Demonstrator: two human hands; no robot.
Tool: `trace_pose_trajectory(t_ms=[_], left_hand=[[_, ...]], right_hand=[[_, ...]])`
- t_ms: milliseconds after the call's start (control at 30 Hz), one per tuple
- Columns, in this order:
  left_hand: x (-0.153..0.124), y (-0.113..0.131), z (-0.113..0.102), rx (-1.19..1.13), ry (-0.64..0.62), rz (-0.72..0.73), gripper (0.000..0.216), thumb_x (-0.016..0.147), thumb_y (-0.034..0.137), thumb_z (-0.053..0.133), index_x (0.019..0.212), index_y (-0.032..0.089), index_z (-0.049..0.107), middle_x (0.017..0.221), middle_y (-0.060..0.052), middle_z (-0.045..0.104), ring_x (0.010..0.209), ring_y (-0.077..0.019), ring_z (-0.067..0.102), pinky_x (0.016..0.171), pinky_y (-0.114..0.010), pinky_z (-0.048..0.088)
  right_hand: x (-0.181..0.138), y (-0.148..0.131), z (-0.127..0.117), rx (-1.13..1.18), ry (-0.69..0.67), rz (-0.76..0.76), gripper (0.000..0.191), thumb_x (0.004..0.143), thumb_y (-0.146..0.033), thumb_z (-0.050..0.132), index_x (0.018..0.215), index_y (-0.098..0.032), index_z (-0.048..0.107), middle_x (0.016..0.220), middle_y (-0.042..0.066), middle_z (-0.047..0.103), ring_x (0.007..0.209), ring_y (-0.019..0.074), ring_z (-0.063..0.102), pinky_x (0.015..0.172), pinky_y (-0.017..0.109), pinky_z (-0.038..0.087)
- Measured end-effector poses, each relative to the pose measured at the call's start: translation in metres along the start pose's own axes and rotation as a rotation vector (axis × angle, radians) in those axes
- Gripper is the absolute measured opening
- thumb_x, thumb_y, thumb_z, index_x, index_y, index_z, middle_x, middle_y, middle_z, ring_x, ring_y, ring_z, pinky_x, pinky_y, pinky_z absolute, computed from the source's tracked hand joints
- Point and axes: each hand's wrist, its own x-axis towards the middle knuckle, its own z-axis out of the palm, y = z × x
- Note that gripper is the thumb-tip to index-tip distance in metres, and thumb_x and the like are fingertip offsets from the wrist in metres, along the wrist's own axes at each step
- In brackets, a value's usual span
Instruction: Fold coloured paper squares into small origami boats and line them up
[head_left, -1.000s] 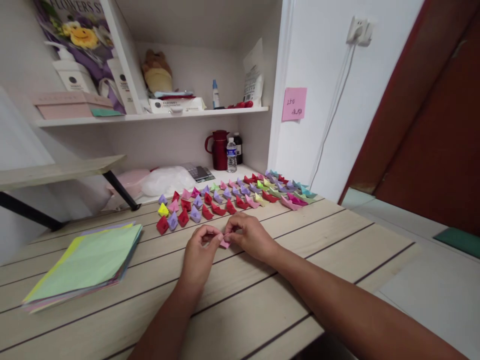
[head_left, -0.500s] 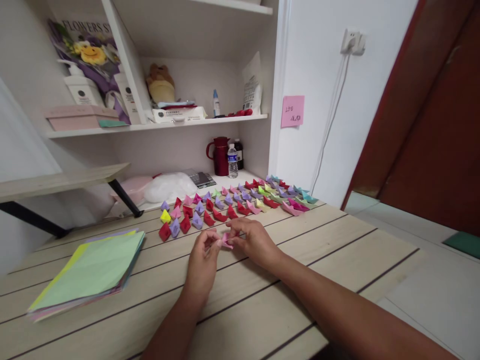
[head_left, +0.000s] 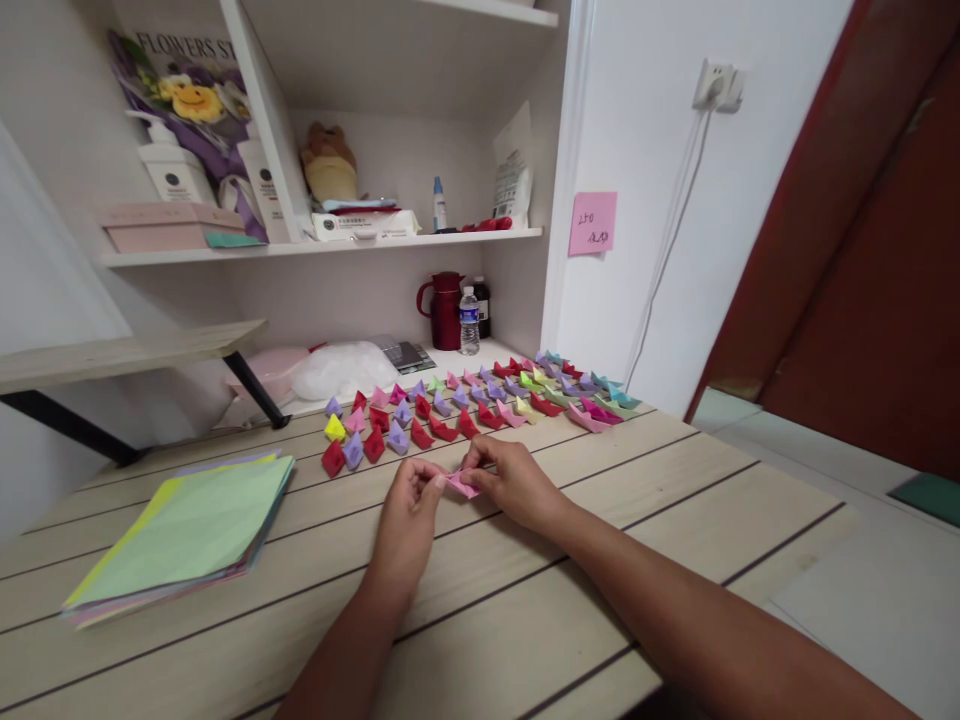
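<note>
Small pink folded paper piece (head_left: 459, 485) held just over the middle of the pale wooden tabletop (head_left: 675, 480).
The left hand (head_left: 409, 505) and right hand (head_left: 510, 480) each pinch one end of it; it looks light, thin and easily crushed, so the folded edges seem the safest hold.

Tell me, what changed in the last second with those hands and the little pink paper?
Very little. Both the left hand and right hand kept pinching the small pink paper between them, fingers only shifting slightly; nothing was picked up or let go. The rows of folded paper boats and the stack of coloured sheets stayed put on the table.
</note>
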Motion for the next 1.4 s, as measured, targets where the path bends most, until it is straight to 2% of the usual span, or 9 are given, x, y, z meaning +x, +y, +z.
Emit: trace_pose_trajectory(t_ms=[133, 233, 333, 500, 667, 800, 1067, 1267, 1400], left_hand=[[0.0021, -0.0042, -0.0011, 0.048, 0.025, 0.028, 0.018, 0.082, 0.038, 0.059, 0.088, 0.022, 0.055, 0.087, -0.002, 0.062, 0.084, -0.0175, 0.061, 0.079, -0.032, 0.050], [0.0035, -0.0069, -0.0009, 0.096, 0.040, 0.079, 0.028, 0.081, 0.035, 0.062, 0.104, 0.024, 0.051, 0.108, -0.006, 0.060, 0.094, -0.0186, 0.062, 0.081, -0.035, 0.052], [0.0038, -0.0073, -0.0008, 0.170, 0.041, 0.176, 0.038, 0.079, 0.023, 0.062, 0.115, 0.028, 0.050, 0.124, -0.008, 0.052, 0.106, -0.0196, 0.058, 0.092, -0.041, 0.050], [0.0034, -0.0061, -0.0016, 0.327, 0.025, 0.330, 0.036, 0.075, 0.009, 0.057, 0.105, 0.028, 0.058, 0.126, -0.007, 0.044, 0.126, -0.0247, 0.045, 0.109, -0.050, 0.037], [0.0033, -0.0061, -0.0004, 0.444, 0.001, 0.394, 0.033, 0.076, 0.008, 0.058, 0.102, 0.029, 0.057, 0.134, -0.008, 0.038, 0.134, -0.0277, 0.039, 0.111, -0.054, 0.032], [0.0023, -0.0056, 0.0015, 0.497, -0.037, 0.415, 0.036, 0.075, 0.007, 0.060, 0.105, 0.029, 0.056, 0.138, -0.008, 0.038, 0.133, -0.0284, 0.042, 0.109, -0.054, 0.035], [0.0037, -0.0070, 0.0008, 0.537, -0.080, 0.392, 0.015, 0.076, 0.009, 0.062, 0.076, 0.025, 0.061, 0.133, -0.005, 0.046, 0.125, -0.0270, 0.049, 0.104, -0.048, 0.040], [0.0058, -0.0054, 0.0007, 0.527, -0.074, 0.317, 0.014, 0.074, 0.011, 0.065, 0.073, 0.024, 0.060, 0.117, -0.005, 0.059, 0.121, -0.0259, 0.053, 0.099, -0.044, 0.042], [0.0068, -0.0034, 0.0017, 0.520, -0.088, 0.273, 0.013, 0.072, 0.013, 0.066, 0.071, 0.024, 0.060, 0.087, 0.000, 0.068, 0.089, -0.0202, 0.063, 0.088, -0.038, 0.046]], right_hand=[[0.0006, 0.0008, -0.0014, 0.012, 0.005, 0.007, 0.009, 0.079, -0.016, 0.063, 0.072, -0.020, 0.059, 0.067, -0.002, 0.062, 0.063, 0.0136, 0.055, 0.063, 0.024, 0.041], [0.0017, 0.0012, -0.0040, 0.021, 0.025, 0.015, 0.009, 0.079, -0.017, 0.063, 0.073, -0.020, 0.057, 0.067, -0.003, 0.060, 0.062, 0.0132, 0.052, 0.060, 0.024, 0.040], [0.0028, 0.0019, -0.0063, 0.030, 0.044, 0.021, 0.010, 0.080, -0.019, 0.063, 0.073, -0.020, 0.056, 0.067, -0.003, 0.059, 0.063, 0.0132, 0.052, 0.059, 0.023, 0.039], [0.0028, 0.0022, -0.0062, 0.036, 0.026, 0.028, 0.010, 0.079, -0.019, 0.064, 0.072, -0.020, 0.056, 0.066, -0.004, 0.059, 0.061, 0.0125, 0.051, 0.059, 0.023, 0.039], [0.0018, 0.0001, -0.0058, 0.030, -0.007, 0.028, 0.010, 0.077, -0.015, 0.065, 0.071, -0.019, 0.057, 0.065, -0.004, 0.059, 0.060, 0.0122, 0.051, 0.059, 0.023, 0.038], [0.0010, -0.0007, -0.0058, 0.033, -0.037, 0.016, 0.011, 0.078, -0.015, 0.064, 0.071, -0.019, 0.057, 0.064, -0.004, 0.059, 0.060, 0.0119, 0.051, 0.058, 0.022, 0.038], [-0.0007, -0.0022, -0.0065, 0.049, -0.107, -0.009, 0.008, 0.079, -0.014, 0.063, 0.073, -0.019, 0.059, 0.068, -0.003, 0.064, 0.063, 0.0125, 0.055, 0.062, 0.022, 0.041], [-0.0010, -0.0042, -0.0079, 0.020, -0.134, -0.026, 0.008, 0.078, -0.012, 0.064, 0.073, -0.018, 0.061, 0.070, -0.002, 0.065, 0.066, 0.0127, 0.057, 0.064, 0.022, 0.042], [-0.0013, -0.0048, -0.0087, -0.006, -0.139, -0.036, 0.009, 0.077, -0.011, 0.064, 0.072, -0.018, 0.061, 0.069, -0.002, 0.065, 0.064, 0.0123, 0.056, 0.064, 0.022, 0.042]])
